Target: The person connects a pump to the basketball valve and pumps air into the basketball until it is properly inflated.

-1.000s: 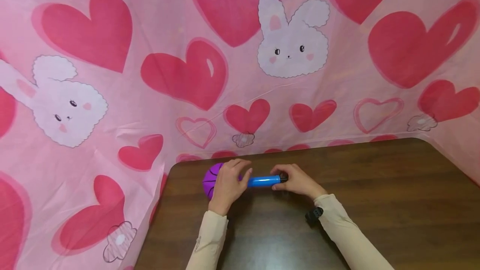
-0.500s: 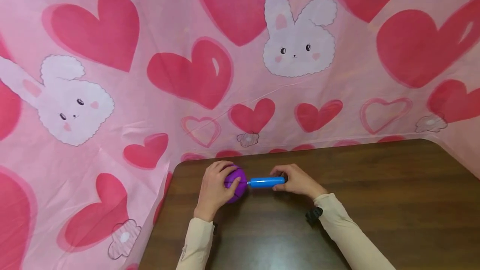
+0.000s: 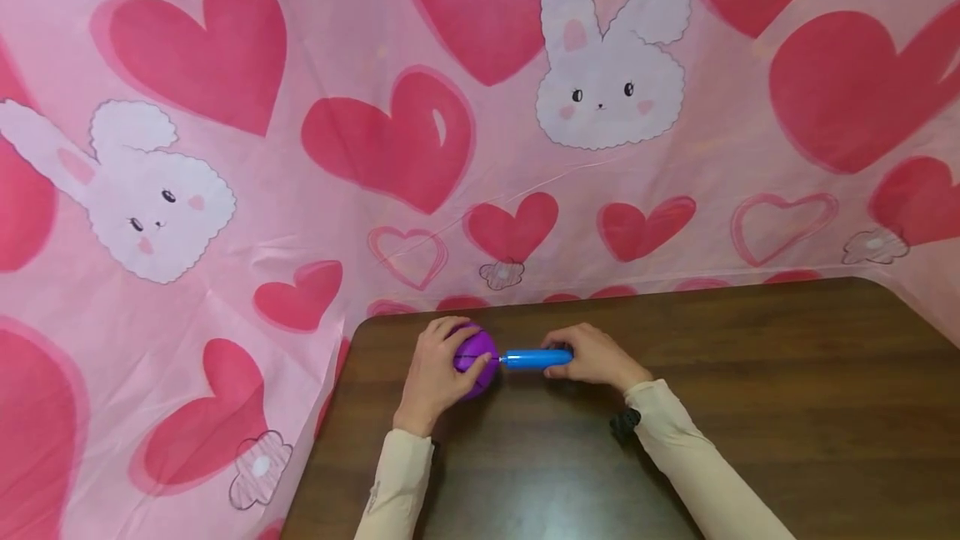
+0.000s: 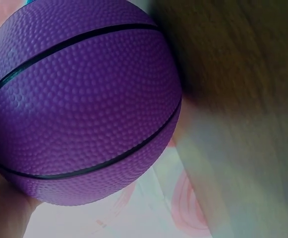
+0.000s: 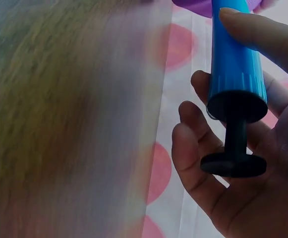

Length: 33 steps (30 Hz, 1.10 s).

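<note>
A purple mini basketball point(image 3: 480, 348) with black seams rests toward the table's left end. My left hand point(image 3: 429, 375) grips it from the left, thumb on the near side and fingers over the top. In the left wrist view the ball point(image 4: 84, 109) fills most of the picture. A blue hand pump point(image 3: 531, 359) lies level to its right, its thin metal tip meeting the ball's right side. My right hand point(image 3: 592, 357) holds the rear of the barrel between thumb and fingers. Its black T-shaped handle point(image 5: 233, 166) shows by the palm in the right wrist view, with a short stretch of rod out.
Everything stands on a dark brown wooden table point(image 3: 750, 390) with rounded corners. A pink cloth point(image 3: 337, 190) printed with hearts and rabbits hangs behind and to the left. A small black device point(image 3: 624, 425) sits at the right wrist.
My left hand has shifted left from the pump's front end onto the ball, and the ball has come slightly right. My right hand has slid from the handle end onto the barrel.
</note>
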Each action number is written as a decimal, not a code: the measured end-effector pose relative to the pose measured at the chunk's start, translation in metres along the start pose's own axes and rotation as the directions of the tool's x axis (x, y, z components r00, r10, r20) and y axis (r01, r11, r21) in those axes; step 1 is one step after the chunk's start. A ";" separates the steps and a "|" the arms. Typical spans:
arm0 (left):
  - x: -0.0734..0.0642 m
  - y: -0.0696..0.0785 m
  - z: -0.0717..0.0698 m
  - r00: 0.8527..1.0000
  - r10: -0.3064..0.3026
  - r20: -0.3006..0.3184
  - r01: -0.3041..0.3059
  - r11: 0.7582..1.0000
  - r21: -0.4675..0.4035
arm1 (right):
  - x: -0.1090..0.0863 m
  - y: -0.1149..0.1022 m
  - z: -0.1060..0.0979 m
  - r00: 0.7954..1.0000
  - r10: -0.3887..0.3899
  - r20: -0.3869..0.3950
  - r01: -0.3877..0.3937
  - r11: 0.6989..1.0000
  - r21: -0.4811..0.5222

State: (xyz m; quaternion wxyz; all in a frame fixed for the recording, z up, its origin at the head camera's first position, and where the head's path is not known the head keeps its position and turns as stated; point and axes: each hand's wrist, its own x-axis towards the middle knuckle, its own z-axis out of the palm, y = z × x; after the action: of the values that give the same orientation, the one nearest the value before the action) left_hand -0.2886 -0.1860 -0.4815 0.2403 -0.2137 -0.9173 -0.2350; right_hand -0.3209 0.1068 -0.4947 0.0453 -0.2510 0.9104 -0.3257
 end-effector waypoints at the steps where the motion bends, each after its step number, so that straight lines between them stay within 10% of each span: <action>1: 0.000 0.000 0.000 1.000 -0.002 0.001 0.002 1.000 -0.005 | 0.001 0.000 0.001 1.000 0.003 0.002 -0.002 1.000 -0.007; 33: 0.004 -0.006 0.006 0.999 0.033 0.011 -0.033 0.999 0.006 | 0.019 -0.009 0.012 0.994 -0.109 0.013 0.108 0.994 0.011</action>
State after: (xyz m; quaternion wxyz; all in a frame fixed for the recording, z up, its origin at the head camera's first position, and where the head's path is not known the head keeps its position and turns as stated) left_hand -0.2968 -0.1864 -0.4857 0.2399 -0.2295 -0.9156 -0.2269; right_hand -0.3308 0.0847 -0.4973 0.0351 -0.3022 0.8934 -0.3305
